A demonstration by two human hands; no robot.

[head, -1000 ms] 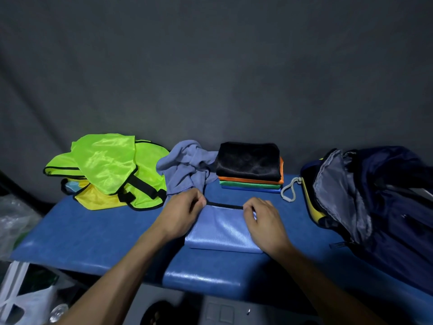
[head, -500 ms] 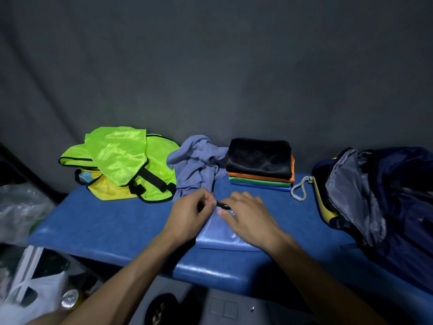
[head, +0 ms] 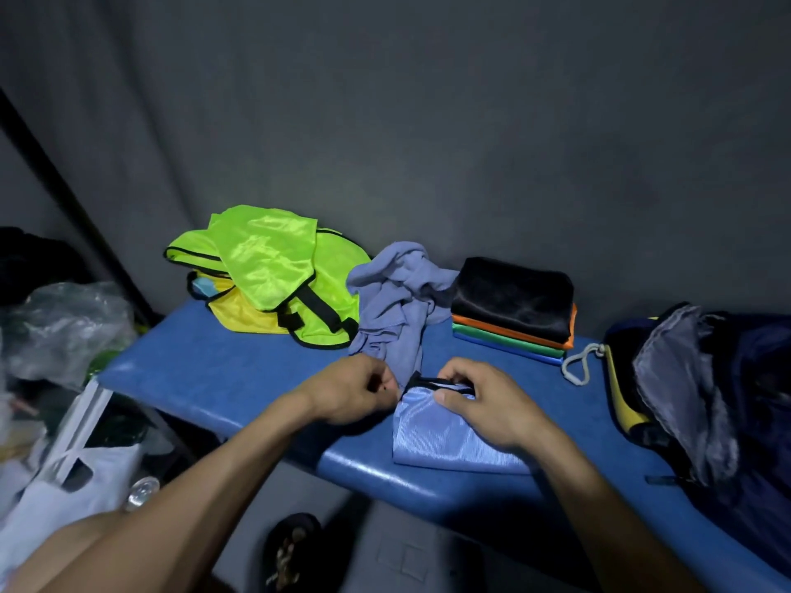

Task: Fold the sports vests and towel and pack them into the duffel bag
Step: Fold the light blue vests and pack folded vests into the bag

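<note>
- So both hands are down on the folded light blue vest (head: 445,438), which lies on the blue table (head: 222,374) near its front edge, about in the middle.
- Right hand (head: 483,404) rests on top of the vest, fingers (head: 453,378) curled over the far edge where the black trim (head: 432,382) runs, thumb tucked under against the fabric, so it's pinching that edge.
- Left hand (head: 355,391) sits just beside the vest's left corner, fingers curled in tight. Looks like it's pinching the end of the black trim, but honestly can't tell for sure, the fingertips are hidden.
- Crumpled greyish-blue towel (head: 398,301) is bunched up right behind the hands, its lower end hanging down to just about touch the vest's far edge.
- Left of the towel there's an unfolded heap of neon green vests (head: 274,258) with black trim, a yellow one (head: 244,314) poking out underneath.
- Right of the towel is a neat stack of folded vests (head: 513,310): black on top, then orange, green and blue below.
- Dark navy duffel bag (head: 727,378) sits at the right end of the table, mouth open, grey lining showing, with a white cord loop (head: 578,365) lying near the stack.
- Plastic bags (head: 64,327) are piled off the left end of the table.
</note>
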